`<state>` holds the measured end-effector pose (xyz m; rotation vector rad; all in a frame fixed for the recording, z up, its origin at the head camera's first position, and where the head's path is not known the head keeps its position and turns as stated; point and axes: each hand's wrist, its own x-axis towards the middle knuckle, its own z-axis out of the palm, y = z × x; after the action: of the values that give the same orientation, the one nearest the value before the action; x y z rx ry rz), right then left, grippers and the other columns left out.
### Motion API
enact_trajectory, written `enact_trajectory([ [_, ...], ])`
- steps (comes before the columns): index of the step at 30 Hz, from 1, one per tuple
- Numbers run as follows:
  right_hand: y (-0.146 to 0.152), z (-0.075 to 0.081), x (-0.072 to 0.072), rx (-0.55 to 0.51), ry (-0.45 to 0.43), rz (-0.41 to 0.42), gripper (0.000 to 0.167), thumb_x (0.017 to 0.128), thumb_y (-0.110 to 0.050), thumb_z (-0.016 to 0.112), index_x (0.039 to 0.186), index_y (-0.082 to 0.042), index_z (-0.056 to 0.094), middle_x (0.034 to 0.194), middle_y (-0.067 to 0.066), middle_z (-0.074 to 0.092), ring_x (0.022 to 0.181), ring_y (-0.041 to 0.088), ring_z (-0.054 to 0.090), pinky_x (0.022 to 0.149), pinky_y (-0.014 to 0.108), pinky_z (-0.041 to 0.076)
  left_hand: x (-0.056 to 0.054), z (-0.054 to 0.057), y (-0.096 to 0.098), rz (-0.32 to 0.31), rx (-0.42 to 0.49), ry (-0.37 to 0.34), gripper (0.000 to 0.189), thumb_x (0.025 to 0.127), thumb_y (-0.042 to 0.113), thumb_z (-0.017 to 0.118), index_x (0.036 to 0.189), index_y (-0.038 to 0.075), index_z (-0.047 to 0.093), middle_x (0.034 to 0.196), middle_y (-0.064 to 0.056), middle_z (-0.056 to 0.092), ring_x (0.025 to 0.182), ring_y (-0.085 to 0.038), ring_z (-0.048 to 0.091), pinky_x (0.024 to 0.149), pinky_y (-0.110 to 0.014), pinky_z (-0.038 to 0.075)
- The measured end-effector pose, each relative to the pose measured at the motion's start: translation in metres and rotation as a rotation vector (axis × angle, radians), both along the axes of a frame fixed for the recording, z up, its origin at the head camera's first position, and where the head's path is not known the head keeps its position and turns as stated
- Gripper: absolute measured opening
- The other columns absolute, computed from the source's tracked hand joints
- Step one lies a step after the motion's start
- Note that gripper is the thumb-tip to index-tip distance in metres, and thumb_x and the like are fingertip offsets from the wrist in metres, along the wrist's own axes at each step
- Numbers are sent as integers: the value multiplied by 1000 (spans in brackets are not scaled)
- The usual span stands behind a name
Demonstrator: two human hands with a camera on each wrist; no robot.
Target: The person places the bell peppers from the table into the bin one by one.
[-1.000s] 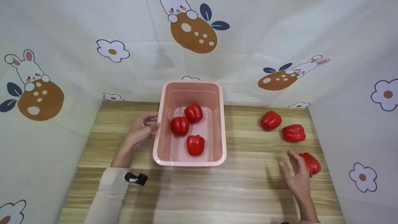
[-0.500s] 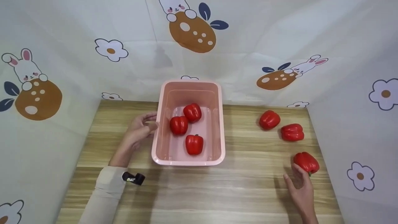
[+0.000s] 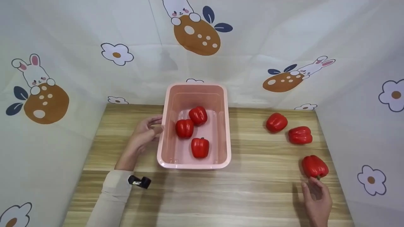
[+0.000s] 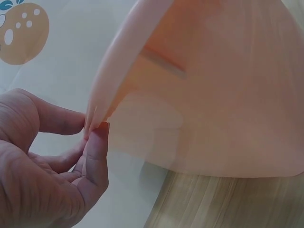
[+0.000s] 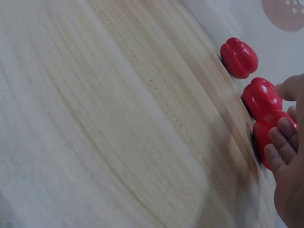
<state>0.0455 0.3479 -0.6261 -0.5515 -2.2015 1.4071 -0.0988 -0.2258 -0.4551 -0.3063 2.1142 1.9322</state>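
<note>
At the left side of a pink plastic bin, my left hand pinches the rim. In the left wrist view its fingers and thumb meet on the bin's edge. Inside the bin lie three red bell peppers, one of them near the front. My right hand is just in front of another bell pepper on the table, fingers relaxed and holding nothing. Its fingertips are close to the stem end. In the right wrist view the hand partly covers that pepper.
Two more red bell peppers, one at the back and one beside it, lie on the right of the wood-grain table. Patterned cloth walls enclose the table at the back and both sides.
My right hand has drawn back toward the table's front edge, from beside the nearest loose pepper to in front of its stem. My left hand keeps its grip on the bin's rim.
</note>
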Motion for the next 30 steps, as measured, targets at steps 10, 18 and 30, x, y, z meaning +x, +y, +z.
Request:
enact_trajectory([
  [10,11,-3,-3,-269,-37,-190,43,89,-9,83,117,-26,55,107,-10,58,96,-4,62,83,-3,52,0,2,-1,-4,-1,9,62,95,-4,56,155,-10,41,150,-30,48,100,-16,69,85,-35,71],
  [18,21,-3,-8,-219,-234,-137,87,91,-24,84,161,-17,34,158,12,46,150,23,45,122,6,38,0,0,0,-8,-5,-13,61,96,-3,55,155,-9,40,149,-28,48,104,-18,67,91,-39,70],
  [30,31,-2,-28,-222,-225,-35,101,91,-23,84,168,-21,19,174,19,26,163,33,27,140,38,22,0,0,0,0,14,-5,62,95,-4,55,155,-11,39,149,-29,47,98,-13,66,81,-29,70],
])
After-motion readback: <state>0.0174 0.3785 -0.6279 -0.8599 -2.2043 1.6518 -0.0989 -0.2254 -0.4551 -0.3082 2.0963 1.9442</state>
